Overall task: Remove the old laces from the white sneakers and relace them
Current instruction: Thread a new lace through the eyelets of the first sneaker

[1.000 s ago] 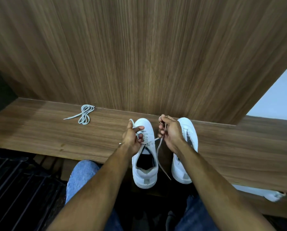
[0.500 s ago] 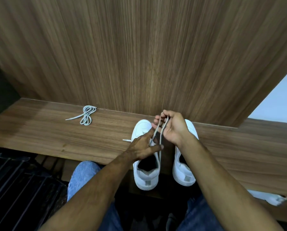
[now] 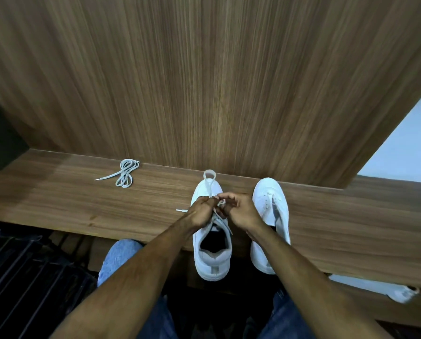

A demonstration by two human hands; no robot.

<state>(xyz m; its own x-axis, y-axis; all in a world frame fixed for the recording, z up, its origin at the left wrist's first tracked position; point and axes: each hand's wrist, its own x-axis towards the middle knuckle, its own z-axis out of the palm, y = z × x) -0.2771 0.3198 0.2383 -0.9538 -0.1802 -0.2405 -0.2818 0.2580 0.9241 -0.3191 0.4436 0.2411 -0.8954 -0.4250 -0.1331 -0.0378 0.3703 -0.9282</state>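
Where both hands meet over the left sneaker (image 3: 211, 250): lace (image 3: 209, 182), soft, limp, pinched by left hand (image 3: 202, 212) and right hand (image 3: 241, 211); best held near its tip.

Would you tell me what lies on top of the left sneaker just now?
Both hands, the left hand and right hand, work its lace, whose loop reaches past the toe of the left sneaker. The eyelets beneath them are covered.

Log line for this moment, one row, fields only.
left hand: pinches lace | right hand: pinches lace | left shoe: being tied, loop at toe | right shoe: unlaced | spare lace: on shelf
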